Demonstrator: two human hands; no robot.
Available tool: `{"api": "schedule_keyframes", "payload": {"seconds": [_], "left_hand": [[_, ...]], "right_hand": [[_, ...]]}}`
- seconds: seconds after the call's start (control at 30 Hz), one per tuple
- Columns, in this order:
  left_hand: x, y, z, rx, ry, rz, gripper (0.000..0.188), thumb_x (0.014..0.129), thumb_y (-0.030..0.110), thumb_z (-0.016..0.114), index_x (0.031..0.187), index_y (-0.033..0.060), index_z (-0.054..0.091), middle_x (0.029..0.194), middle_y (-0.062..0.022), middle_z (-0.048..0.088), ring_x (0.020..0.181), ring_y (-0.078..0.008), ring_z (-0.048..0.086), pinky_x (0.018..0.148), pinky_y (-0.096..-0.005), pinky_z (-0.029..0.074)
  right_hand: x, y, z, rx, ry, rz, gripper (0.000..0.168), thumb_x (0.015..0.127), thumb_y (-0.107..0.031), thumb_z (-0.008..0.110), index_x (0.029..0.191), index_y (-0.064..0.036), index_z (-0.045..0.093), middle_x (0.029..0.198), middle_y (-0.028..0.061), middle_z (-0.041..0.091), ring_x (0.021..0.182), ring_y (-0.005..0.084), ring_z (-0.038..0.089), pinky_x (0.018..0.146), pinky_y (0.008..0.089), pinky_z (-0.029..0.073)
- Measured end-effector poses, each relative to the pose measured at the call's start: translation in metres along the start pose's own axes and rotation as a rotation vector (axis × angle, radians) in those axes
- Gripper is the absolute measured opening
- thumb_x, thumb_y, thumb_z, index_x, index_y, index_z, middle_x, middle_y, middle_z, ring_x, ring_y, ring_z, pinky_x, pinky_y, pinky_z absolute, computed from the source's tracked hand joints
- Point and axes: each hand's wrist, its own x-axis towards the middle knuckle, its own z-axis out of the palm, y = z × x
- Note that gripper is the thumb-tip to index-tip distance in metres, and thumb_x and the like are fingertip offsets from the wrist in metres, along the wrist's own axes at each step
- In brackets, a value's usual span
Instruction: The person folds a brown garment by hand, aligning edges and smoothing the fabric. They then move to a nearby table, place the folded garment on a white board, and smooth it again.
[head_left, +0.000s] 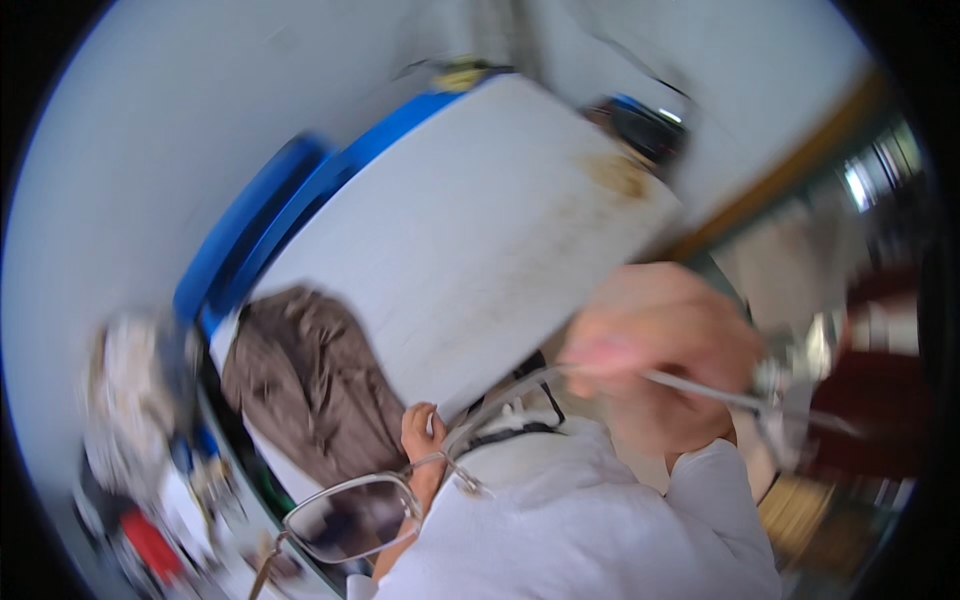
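Note:
Wire-framed eyeglasses with a tinted lens (356, 517) are very close to the camera across the lower part of the view. My right hand (664, 352) is raised at the right, blurred, with its fingers closed over the thin frame; the exact grip is unclear. My left hand (424, 433) lies at the near edge of a white tabletop (465, 225), beside a crumpled brown cloth item (315, 382). Its thumb and fingers are slightly apart, and it holds nothing visible. Below the hands shows the white shirt (592, 525) that I wear.
A blue chair back (251, 217) stands along the far side of the table. At its far right corner is a dark object (649, 131), too blurred to name. Brown stains mark the tabletop. Pale fabric (139, 390) and a red object (152, 544) are among blurred items at the left.

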Motion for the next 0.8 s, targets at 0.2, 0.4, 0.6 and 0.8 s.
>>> {"api": "schedule_keyframes", "payload": {"seconds": [0.2,0.4,0.6,0.8], "left_hand": [[-0.002,0.064,0.015,-0.116,-0.410,0.289,0.012,0.083,-0.004,0.058,0.094,-0.0015,0.063,0.097,-0.0176,0.063,0.081,-0.0359,0.062,0.074,-0.0388,0.051],[-0.082,0.158,0.053,-0.182,-0.567,0.431,0.009,0.083,-0.005,0.058,0.090,-0.0023,0.063,0.091,-0.0165,0.064,0.071,-0.0303,0.062,0.063,-0.0353,0.050],[-0.203,0.234,0.127,-0.225,-0.838,0.600,0.007,0.081,-0.002,0.061,0.086,-0.0016,0.066,0.082,-0.0168,0.064,0.065,-0.0291,0.064,0.060,-0.0361,0.051],[-0.342,0.376,0.231,-0.304,-1.090,0.689,0.013,0.091,0.009,0.061,0.093,-0.0027,0.068,0.076,-0.0104,0.068,0.068,-0.0123,0.067,0.061,-0.0278,0.051]], "right_hand": [[-0.184,-0.095,-0.046,-0.174,0.569,0.633,0.006,0.087,0.003,0.062,0.090,0.005,0.067,0.077,0.0061,0.066,0.059,0.0069,0.058,0.052,0.0198,0.046],[-0.337,-0.223,-0.108,-0.366,1.108,0.825,0.012,0.091,-0.005,0.063,0.092,0.006,0.068,0.071,0.0058,0.064,0.057,0.0079,0.056,0.052,0.0210,0.046],[-0.457,-0.352,-0.161,-0.292,1.418,0.679,0.014,0.091,-0.006,0.063,0.091,0.006,0.068,0.070,0.0081,0.063,0.052,0.0109,0.055,0.049,0.0236,0.045],[-0.573,-0.489,-0.224,-0.065,1.617,0.553,0.015,0.090,-0.007,0.063,0.091,0.007,0.067,0.070,0.0097,0.064,0.050,0.0119,0.055,0.046,0.0241,0.045]]}}
